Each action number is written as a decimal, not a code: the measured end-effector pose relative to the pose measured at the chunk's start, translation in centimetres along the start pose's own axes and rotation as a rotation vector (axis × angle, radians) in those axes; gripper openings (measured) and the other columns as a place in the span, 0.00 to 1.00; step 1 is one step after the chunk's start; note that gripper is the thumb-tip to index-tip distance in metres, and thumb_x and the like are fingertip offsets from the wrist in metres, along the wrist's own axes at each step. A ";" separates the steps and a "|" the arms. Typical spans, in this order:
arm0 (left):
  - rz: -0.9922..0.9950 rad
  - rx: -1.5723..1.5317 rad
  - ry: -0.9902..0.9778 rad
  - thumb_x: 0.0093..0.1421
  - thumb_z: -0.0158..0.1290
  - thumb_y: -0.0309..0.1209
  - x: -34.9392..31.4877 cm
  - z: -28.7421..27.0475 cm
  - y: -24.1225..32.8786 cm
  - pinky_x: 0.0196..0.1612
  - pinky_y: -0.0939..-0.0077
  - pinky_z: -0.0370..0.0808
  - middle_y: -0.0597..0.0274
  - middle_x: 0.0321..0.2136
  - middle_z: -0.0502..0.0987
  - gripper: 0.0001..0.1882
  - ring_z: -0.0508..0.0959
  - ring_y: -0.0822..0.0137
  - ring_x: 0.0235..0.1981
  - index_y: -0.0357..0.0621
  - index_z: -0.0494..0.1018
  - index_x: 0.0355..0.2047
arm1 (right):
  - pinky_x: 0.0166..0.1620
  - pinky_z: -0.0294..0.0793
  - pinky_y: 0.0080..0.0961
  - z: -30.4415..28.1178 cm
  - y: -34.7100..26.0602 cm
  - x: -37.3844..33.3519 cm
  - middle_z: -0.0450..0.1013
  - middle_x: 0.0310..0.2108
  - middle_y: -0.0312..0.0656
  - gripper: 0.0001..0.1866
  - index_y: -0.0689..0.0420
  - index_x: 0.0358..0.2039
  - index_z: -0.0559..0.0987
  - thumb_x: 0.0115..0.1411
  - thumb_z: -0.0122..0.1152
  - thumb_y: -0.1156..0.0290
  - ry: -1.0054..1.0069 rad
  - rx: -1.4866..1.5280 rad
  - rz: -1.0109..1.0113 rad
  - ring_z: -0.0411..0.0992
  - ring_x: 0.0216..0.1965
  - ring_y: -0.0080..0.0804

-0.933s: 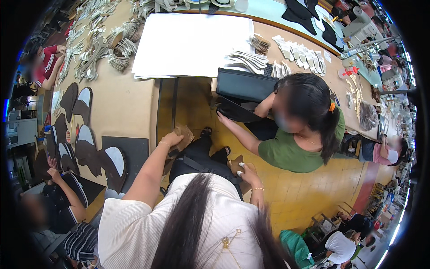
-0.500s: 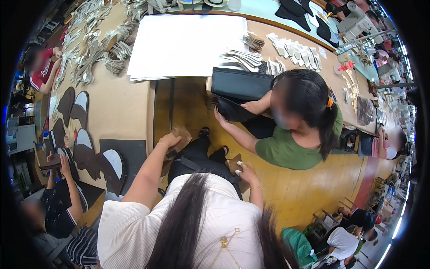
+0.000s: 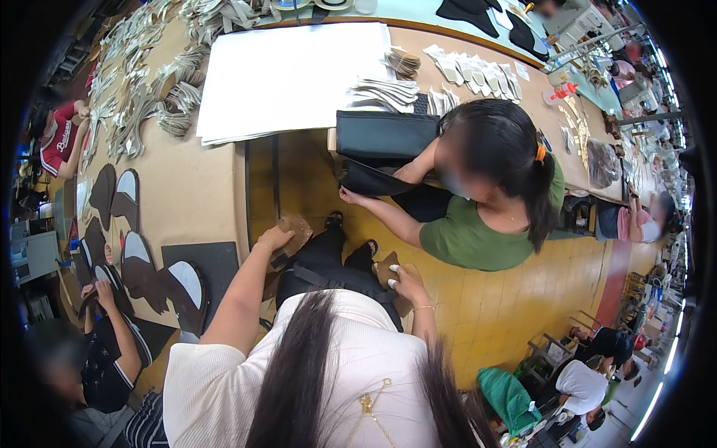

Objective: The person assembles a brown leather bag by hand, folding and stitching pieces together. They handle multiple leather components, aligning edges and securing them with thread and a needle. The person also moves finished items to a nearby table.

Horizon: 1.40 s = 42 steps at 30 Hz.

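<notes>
My left hand [image 3: 277,237] is closed on the edge of a flat, slightly shiny tan piece [image 3: 297,228], left of my dark trousers and beside the brown-topped table. Lower on the right, my right hand [image 3: 408,284] grips a brown flat piece [image 3: 386,266] with an angled outline, its thumb and fingers curled over the edge. What material either piece is, I cannot tell. Close ahead on my right, a person in a green top [image 3: 489,231] has both hands at a black fabric box [image 3: 385,134] with a loose flap.
Brown shoe pieces with pale insets [image 3: 185,282] and a dark mat [image 3: 205,257] lie on the left table [image 3: 202,187]. White sheets [image 3: 291,82] overhang its far edge. Bundled strips [image 3: 138,112] cover the far left. Two people work at the left side. Yellow floor [image 3: 478,313] spreads right.
The table and the people have shifted slightly left and up in the view. At the left, a seated person's hands have lowered with a dark piece. Both my hands keep their hold.
</notes>
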<state>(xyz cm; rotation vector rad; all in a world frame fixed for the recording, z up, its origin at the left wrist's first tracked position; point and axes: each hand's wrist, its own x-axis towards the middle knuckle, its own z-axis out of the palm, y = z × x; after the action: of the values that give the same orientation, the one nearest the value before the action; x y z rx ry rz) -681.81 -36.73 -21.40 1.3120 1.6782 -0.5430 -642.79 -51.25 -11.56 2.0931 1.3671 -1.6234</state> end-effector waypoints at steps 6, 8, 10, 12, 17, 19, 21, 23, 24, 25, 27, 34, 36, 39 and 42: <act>0.002 -0.009 -0.008 0.55 0.47 0.57 0.2 0.1 -0.2 0.59 0.63 0.65 0.44 0.54 0.69 0.38 0.69 0.49 0.56 0.43 0.66 0.58 | 0.56 0.65 0.40 0.2 0.1 -0.2 0.69 0.51 0.58 0.29 0.50 0.60 0.64 0.58 0.54 0.63 0.043 -0.045 -0.035 0.67 0.54 0.51; -0.019 0.004 -0.014 0.55 0.47 0.57 0.2 0.1 -0.1 0.59 0.62 0.65 0.44 0.55 0.69 0.37 0.69 0.49 0.56 0.43 0.66 0.57 | 0.56 0.65 0.40 0.3 0.2 -0.2 0.69 0.51 0.58 0.29 0.50 0.60 0.64 0.58 0.54 0.63 0.045 -0.053 -0.028 0.67 0.54 0.52; -0.021 0.004 -0.018 0.55 0.47 0.57 0.1 0.0 0.1 0.59 0.62 0.65 0.45 0.55 0.69 0.37 0.69 0.49 0.56 0.42 0.66 0.57 | 0.56 0.65 0.40 0.4 0.3 0.0 0.69 0.51 0.58 0.29 0.50 0.60 0.64 0.58 0.54 0.63 0.035 -0.052 -0.022 0.67 0.54 0.52; -0.018 0.005 -0.018 0.55 0.47 0.57 0.0 -0.1 0.2 0.59 0.62 0.65 0.45 0.55 0.69 0.37 0.69 0.50 0.57 0.42 0.66 0.57 | 0.56 0.65 0.40 0.5 0.4 0.1 0.69 0.51 0.58 0.29 0.50 0.60 0.64 0.58 0.54 0.63 0.030 -0.047 -0.025 0.67 0.54 0.52; -0.028 0.009 -0.027 0.56 0.47 0.57 -0.2 -0.3 0.3 0.59 0.62 0.65 0.46 0.56 0.69 0.38 0.69 0.51 0.57 0.41 0.66 0.58 | 0.56 0.64 0.40 0.6 0.5 0.3 0.69 0.51 0.59 0.29 0.51 0.60 0.64 0.57 0.54 0.63 0.025 -0.026 -0.014 0.67 0.54 0.52; -0.012 -0.002 -0.036 0.55 0.47 0.57 -0.3 -0.4 0.3 0.59 0.62 0.65 0.46 0.56 0.68 0.38 0.69 0.50 0.57 0.41 0.65 0.58 | 0.57 0.64 0.40 0.6 0.5 0.3 0.68 0.52 0.59 0.29 0.51 0.60 0.64 0.57 0.54 0.63 0.025 -0.029 -0.025 0.67 0.54 0.52; -0.018 -0.001 -0.040 0.55 0.47 0.58 -0.2 -0.3 0.3 0.59 0.62 0.65 0.45 0.56 0.68 0.39 0.69 0.50 0.57 0.41 0.65 0.58 | 0.57 0.64 0.40 0.5 0.5 0.2 0.68 0.52 0.59 0.29 0.51 0.60 0.64 0.57 0.54 0.63 0.021 -0.039 -0.021 0.67 0.54 0.52; -0.044 0.009 -0.034 0.55 0.47 0.58 -0.1 -0.2 0.2 0.59 0.62 0.65 0.45 0.56 0.68 0.39 0.68 0.50 0.57 0.41 0.64 0.59 | 0.57 0.64 0.40 0.5 0.5 0.2 0.68 0.52 0.59 0.29 0.51 0.60 0.64 0.57 0.54 0.63 0.020 -0.059 -0.017 0.67 0.54 0.52; -0.034 0.001 -0.039 0.55 0.47 0.58 0.0 -0.2 0.1 0.59 0.62 0.65 0.44 0.56 0.68 0.40 0.68 0.49 0.57 0.41 0.64 0.59 | 0.57 0.64 0.40 0.5 0.4 0.2 0.68 0.52 0.59 0.29 0.51 0.60 0.64 0.57 0.54 0.63 0.018 -0.052 -0.016 0.67 0.54 0.52; -0.034 0.000 -0.041 0.55 0.47 0.58 0.2 -0.1 0.0 0.59 0.62 0.65 0.44 0.56 0.68 0.40 0.68 0.49 0.57 0.41 0.64 0.59 | 0.57 0.64 0.40 0.5 0.4 0.2 0.68 0.52 0.59 0.29 0.51 0.60 0.64 0.57 0.54 0.63 0.016 -0.045 -0.015 0.67 0.54 0.52; -0.031 0.001 -0.044 0.55 0.47 0.58 0.5 0.1 -0.3 0.59 0.62 0.65 0.44 0.56 0.68 0.40 0.68 0.49 0.57 0.41 0.64 0.59 | 0.57 0.64 0.39 0.5 0.3 0.1 0.68 0.52 0.58 0.29 0.52 0.60 0.64 0.57 0.54 0.63 0.014 -0.044 -0.012 0.67 0.54 0.51; 0.011 0.022 -0.032 0.55 0.47 0.58 1.2 0.6 -0.8 0.59 0.62 0.65 0.44 0.55 0.69 0.39 0.69 0.49 0.57 0.41 0.66 0.57 | 0.57 0.64 0.39 0.4 0.1 -0.2 0.68 0.53 0.57 0.29 0.52 0.60 0.64 0.57 0.55 0.63 -0.002 -0.040 0.010 0.66 0.55 0.51; -0.004 0.034 -0.025 0.55 0.47 0.57 1.2 0.6 -0.6 0.59 0.62 0.66 0.44 0.55 0.69 0.38 0.69 0.49 0.56 0.40 0.66 0.57 | 0.57 0.64 0.39 0.3 0.0 -0.2 0.68 0.53 0.57 0.29 0.52 0.60 0.64 0.57 0.55 0.62 -0.011 -0.040 0.023 0.66 0.55 0.51; -0.009 0.035 -0.017 0.55 0.47 0.57 0.9 0.4 -0.4 0.58 0.62 0.66 0.44 0.54 0.69 0.38 0.69 0.49 0.56 0.40 0.66 0.57 | 0.57 0.64 0.39 0.3 -0.1 -0.3 0.68 0.53 0.57 0.29 0.52 0.60 0.64 0.57 0.55 0.62 -0.014 -0.028 0.041 0.66 0.55 0.51; 0.012 0.017 -0.025 0.55 0.47 0.57 0.7 0.3 -0.3 0.58 0.62 0.66 0.44 0.54 0.69 0.38 0.69 0.49 0.56 0.41 0.66 0.57 | 0.57 0.65 0.40 0.4 0.0 -0.2 0.68 0.52 0.58 0.29 0.52 0.60 0.64 0.57 0.55 0.62 -0.002 -0.023 0.027 0.67 0.54 0.51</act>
<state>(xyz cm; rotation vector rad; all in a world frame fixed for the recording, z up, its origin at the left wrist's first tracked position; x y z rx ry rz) -681.99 -36.65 -22.18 1.3217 1.6479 -0.5652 -643.05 -51.62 -11.59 2.0872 1.3444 -1.5918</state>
